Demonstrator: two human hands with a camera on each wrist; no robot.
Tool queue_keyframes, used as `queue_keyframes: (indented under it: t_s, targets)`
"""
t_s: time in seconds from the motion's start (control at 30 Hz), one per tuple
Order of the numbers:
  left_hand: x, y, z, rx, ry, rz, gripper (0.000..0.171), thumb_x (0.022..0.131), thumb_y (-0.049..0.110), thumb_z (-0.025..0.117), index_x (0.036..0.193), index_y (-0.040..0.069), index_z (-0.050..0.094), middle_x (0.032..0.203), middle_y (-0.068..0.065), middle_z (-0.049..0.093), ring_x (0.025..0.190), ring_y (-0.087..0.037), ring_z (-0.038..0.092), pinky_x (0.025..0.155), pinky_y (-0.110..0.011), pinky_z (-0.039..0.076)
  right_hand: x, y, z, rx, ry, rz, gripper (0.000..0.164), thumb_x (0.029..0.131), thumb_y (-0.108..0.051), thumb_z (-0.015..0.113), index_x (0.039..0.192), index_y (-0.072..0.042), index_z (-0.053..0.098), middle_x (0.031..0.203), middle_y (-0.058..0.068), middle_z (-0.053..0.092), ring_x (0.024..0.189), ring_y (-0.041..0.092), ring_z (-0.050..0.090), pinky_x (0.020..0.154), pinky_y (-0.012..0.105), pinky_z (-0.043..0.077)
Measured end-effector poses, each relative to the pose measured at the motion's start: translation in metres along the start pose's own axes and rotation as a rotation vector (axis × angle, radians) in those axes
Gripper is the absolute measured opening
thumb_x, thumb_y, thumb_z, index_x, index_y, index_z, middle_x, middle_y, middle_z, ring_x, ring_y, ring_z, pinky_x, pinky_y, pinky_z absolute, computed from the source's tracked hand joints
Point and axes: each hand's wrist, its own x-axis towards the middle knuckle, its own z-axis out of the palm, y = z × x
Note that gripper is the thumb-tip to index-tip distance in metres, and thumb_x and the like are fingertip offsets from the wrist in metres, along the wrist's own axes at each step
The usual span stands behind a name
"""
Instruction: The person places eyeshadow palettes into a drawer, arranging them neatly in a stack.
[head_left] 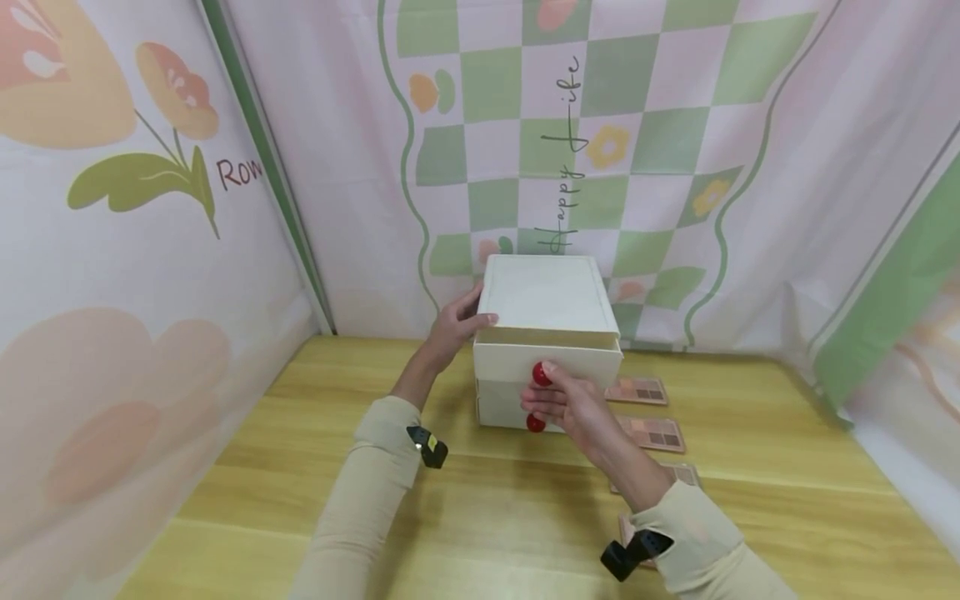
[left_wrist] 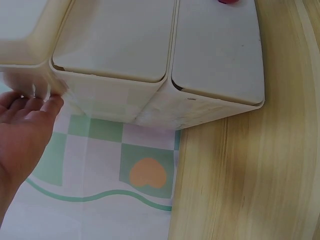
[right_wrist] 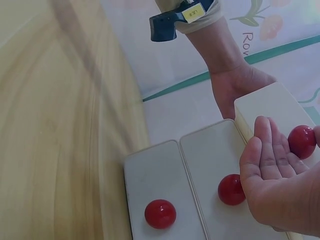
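Observation:
A white drawer box (head_left: 546, 292) with three stacked drawers stands toward the back of the table. Its top drawer (head_left: 498, 362) is pulled partly out, with a dark gap behind the front. My right hand (head_left: 581, 412) pinches the top drawer's red knob (right_wrist: 302, 142), thumb on one side and fingers stretched beneath. Below it are the middle red knob (right_wrist: 231, 189) and the bottom red knob (right_wrist: 160, 214). My left hand (head_left: 453, 329) rests against the box's left side, thumb on the top edge. In the left wrist view, its fingers (left_wrist: 35, 110) touch the side near the top.
Several makeup palettes lie in a column right of the box, among them a back palette (head_left: 648, 390) and another palette (head_left: 663, 435); my right arm partly covers the nearer ones. The wooden table (head_left: 300, 467) meets a printed curtain (head_left: 360, 208) behind the box.

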Motion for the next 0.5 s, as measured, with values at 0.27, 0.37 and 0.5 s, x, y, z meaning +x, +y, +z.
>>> queue_keyframes:
  t_s: [0.27, 0.37, 0.5]
  targets:
    - [0.0001, 0.0001, -0.0006, -0.016, -0.004, -0.005, 0.082, 0.092, 0.022, 0.064, 0.161, 0.010, 0.023, 0.170, -0.013, 0.025, 0.155, -0.031, 0.034, 0.126, -0.042, 0.035, -0.0058, -0.0005, 0.0001, -0.027, -0.022, -0.001, 0.036, 0.107, -0.038, 0.045, 0.102, -0.009, 0.066, 0.085, -0.008, 0.077, 0.086, 0.006, 0.074, 0.085, 0.021, 0.061]
    - [0.0004, 0.0001, -0.0007, -0.015, -0.003, -0.004, 0.082, 0.092, 0.022, 0.065, 0.161, 0.010, 0.023, 0.170, -0.013, 0.025, 0.155, -0.031, 0.033, 0.126, -0.043, 0.035, -0.0074, -0.0004, 0.0001, -0.032, -0.026, -0.001, 0.037, 0.107, -0.037, 0.044, 0.103, -0.007, 0.066, 0.085, -0.008, 0.077, 0.086, 0.005, 0.074, 0.084, 0.020, 0.061]
    - [0.0003, 0.0006, -0.0004, -0.008, 0.005, 0.000, 0.081, 0.092, 0.021, 0.065, 0.161, 0.008, 0.024, 0.169, -0.013, 0.025, 0.155, -0.031, 0.032, 0.127, -0.042, 0.033, -0.0097, 0.0002, 0.0004, -0.032, -0.030, -0.002, 0.037, 0.108, -0.036, 0.044, 0.103, -0.006, 0.066, 0.084, -0.009, 0.078, 0.085, 0.005, 0.075, 0.084, 0.021, 0.061]
